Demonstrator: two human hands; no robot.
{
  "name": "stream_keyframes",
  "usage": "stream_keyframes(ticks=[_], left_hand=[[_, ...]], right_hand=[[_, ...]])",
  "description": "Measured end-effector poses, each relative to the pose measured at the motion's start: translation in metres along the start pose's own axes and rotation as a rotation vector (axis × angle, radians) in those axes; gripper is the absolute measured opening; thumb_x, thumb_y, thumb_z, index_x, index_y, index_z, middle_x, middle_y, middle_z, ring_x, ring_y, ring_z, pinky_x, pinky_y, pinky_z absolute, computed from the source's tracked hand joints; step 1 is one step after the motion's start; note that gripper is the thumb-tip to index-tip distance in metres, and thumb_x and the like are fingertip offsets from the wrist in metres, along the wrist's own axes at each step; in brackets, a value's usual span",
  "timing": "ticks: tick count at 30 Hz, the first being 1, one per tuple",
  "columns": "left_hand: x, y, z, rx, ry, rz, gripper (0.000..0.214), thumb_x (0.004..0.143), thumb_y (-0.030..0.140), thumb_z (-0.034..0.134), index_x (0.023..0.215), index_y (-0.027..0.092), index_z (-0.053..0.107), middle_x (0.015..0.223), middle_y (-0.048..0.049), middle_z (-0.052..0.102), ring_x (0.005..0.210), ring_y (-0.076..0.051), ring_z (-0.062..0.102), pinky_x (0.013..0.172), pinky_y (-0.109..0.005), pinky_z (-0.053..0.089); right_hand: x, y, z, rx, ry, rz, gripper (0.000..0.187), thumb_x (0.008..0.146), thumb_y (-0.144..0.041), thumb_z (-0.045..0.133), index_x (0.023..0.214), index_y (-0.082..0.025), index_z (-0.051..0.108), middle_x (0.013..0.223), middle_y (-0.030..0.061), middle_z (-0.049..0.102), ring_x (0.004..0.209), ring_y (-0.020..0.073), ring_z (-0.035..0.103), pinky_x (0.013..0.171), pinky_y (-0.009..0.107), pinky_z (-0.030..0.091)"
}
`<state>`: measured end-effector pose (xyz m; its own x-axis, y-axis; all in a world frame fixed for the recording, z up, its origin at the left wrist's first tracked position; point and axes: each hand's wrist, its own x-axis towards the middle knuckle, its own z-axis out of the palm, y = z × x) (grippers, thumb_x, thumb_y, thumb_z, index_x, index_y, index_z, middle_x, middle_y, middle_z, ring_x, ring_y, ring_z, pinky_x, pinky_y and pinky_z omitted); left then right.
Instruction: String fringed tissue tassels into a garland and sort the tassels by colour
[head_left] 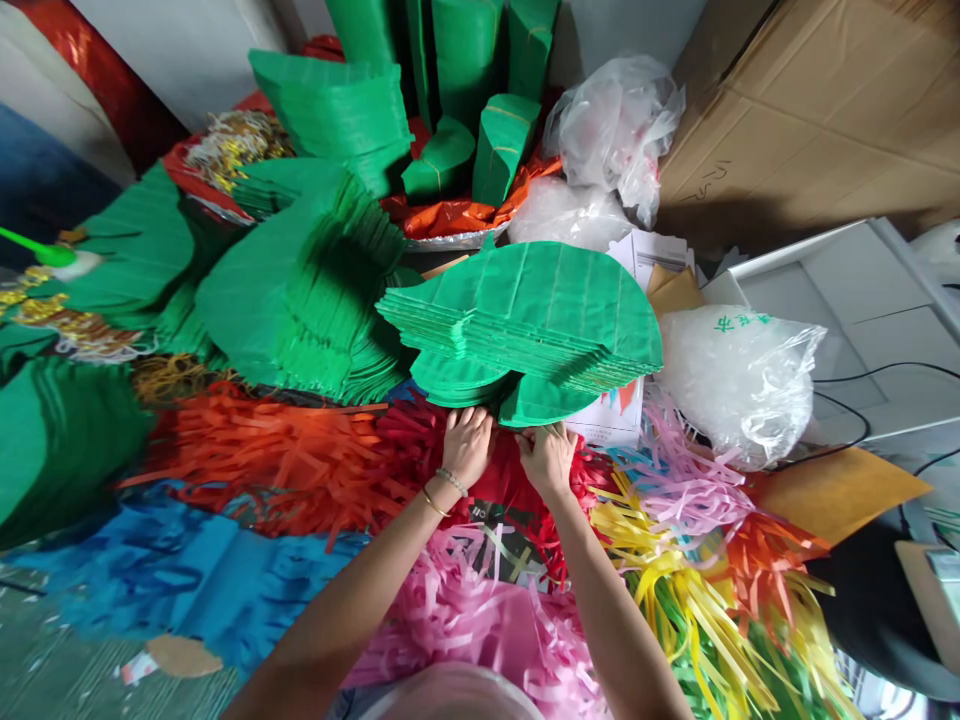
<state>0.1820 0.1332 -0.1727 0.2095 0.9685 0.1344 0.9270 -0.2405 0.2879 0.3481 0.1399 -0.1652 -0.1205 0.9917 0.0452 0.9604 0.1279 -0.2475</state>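
My left hand [470, 445] and my right hand [547, 455] are close together at the near edge of a pile of green leaf-shaped sheets [562, 290]. Both hands have curled fingers and grip red fringed paper [504, 478], which stretches between them. Some fingertips disappear beneath the green pile. The red fringe spreads out past either hand. Pink fringed paper [495, 620] lies between my forearms, nearest my body.
Orange fringe [277, 450] and blue fringe [202, 570] lie to the left, yellow fringe [660, 540] to the right. More green stacks [300, 280] stand behind. Bulging plastic bags [742, 380], a white box [847, 310] and a cardboard carton [817, 110] occupy the right.
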Motion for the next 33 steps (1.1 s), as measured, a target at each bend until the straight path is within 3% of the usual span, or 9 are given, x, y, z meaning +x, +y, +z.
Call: stream_keyframes(ticks=[5,11,14,17,20,24,28,30,33], left_hand=[[-0.002,-0.002,-0.004,-0.031,0.046,0.021,0.019,0.082,0.009,0.055,0.086,0.02,0.069,0.103,-0.0094,0.069,0.094,-0.027,0.059,0.085,-0.045,0.041],[-0.011,-0.002,0.004,-0.01,0.078,0.197,0.027,0.085,0.005,0.05,0.084,0.019,0.072,0.107,-0.0094,0.071,0.097,-0.025,0.061,0.083,-0.04,0.046],[-0.014,0.002,0.009,0.018,0.095,0.239,0.026,0.084,0.005,0.05,0.078,0.018,0.073,0.109,-0.0113,0.07,0.098,-0.026,0.062,0.084,-0.042,0.047],[-0.011,0.009,0.008,0.043,0.116,0.268,0.028,0.083,0.004,0.05,0.07,0.018,0.071,0.096,-0.0127,0.072,0.089,-0.025,0.064,0.081,-0.042,0.049],[-0.005,0.014,0.001,0.047,0.152,0.318,0.027,0.084,0.003,0.049,0.076,0.017,0.072,0.082,-0.0101,0.071,0.077,-0.022,0.064,0.077,-0.039,0.05],[-0.004,0.016,-0.021,0.034,0.236,0.355,0.027,0.086,0.004,0.049,0.096,0.016,0.071,0.079,-0.0072,0.072,0.072,-0.019,0.065,0.076,-0.035,0.051],[-0.008,0.021,-0.061,0.038,0.358,0.347,0.036,0.088,0.004,0.049,0.115,0.02,0.066,0.085,-0.0056,0.074,0.075,-0.019,0.067,0.079,-0.036,0.049],[-0.011,0.027,-0.087,0.03,0.459,0.348,0.038,0.088,0.003,0.05,0.118,0.023,0.065,0.089,-0.0044,0.075,0.077,-0.017,0.069,0.076,-0.033,0.049],[-0.015,0.032,-0.13,-0.005,0.614,0.348,0.035,0.088,0.005,0.054,0.114,0.024,0.068,0.091,-0.0033,0.077,0.077,-0.015,0.071,0.074,-0.029,0.049]], right_hand=[[-0.002,0.006,-0.003,-0.017,0.043,-0.01,0.01,0.086,-0.019,0.056,0.078,-0.02,0.062,0.081,0.0039,0.065,0.085,0.023,0.051,0.073,0.033,0.028],[-0.018,-0.003,0.001,-0.06,0.073,-0.313,0.021,0.086,-0.009,0.051,0.097,-0.015,0.068,0.089,0.009,0.065,0.087,0.0231,0.051,0.082,0.036,0.033],[-0.017,-0.002,0.008,-0.09,0.089,-0.433,0.022,0.087,-0.006,0.048,0.087,-0.014,0.069,0.082,0.0108,0.063,0.083,0.0235,0.05,0.082,0.038,0.035],[-0.01,0.002,0.011,-0.101,0.092,-0.537,0.027,0.086,-0.003,0.047,0.073,-0.017,0.065,0.071,0.0074,0.06,0.075,0.0211,0.048,0.077,0.036,0.036],[-0.008,0.004,0.003,-0.101,0.117,-0.566,0.025,0.089,-0.006,0.047,0.076,-0.018,0.066,0.072,0.0063,0.06,0.075,0.02,0.05,0.077,0.035,0.037],[-0.021,0.001,-0.016,-0.09,0.185,-0.439,0.022,0.09,-0.014,0.049,0.104,-0.016,0.065,0.092,0.0099,0.066,0.088,0.0224,0.055,0.084,0.037,0.038],[-0.041,0.005,-0.026,0.052,0.176,-0.148,0.056,0.083,-0.024,0.059,0.135,-0.014,0.045,0.117,0.0123,0.064,0.103,0.0258,0.057,0.089,0.038,0.041],[-0.05,0.011,-0.028,0.114,0.128,-0.053,0.064,0.079,-0.024,0.063,0.138,-0.016,0.041,0.122,0.0118,0.062,0.108,0.0258,0.057,0.092,0.038,0.04],[-0.06,0.017,-0.03,0.12,0.074,-0.049,0.062,0.076,-0.021,0.064,0.134,-0.018,0.046,0.123,0.0122,0.063,0.111,0.0253,0.057,0.093,0.037,0.039]])
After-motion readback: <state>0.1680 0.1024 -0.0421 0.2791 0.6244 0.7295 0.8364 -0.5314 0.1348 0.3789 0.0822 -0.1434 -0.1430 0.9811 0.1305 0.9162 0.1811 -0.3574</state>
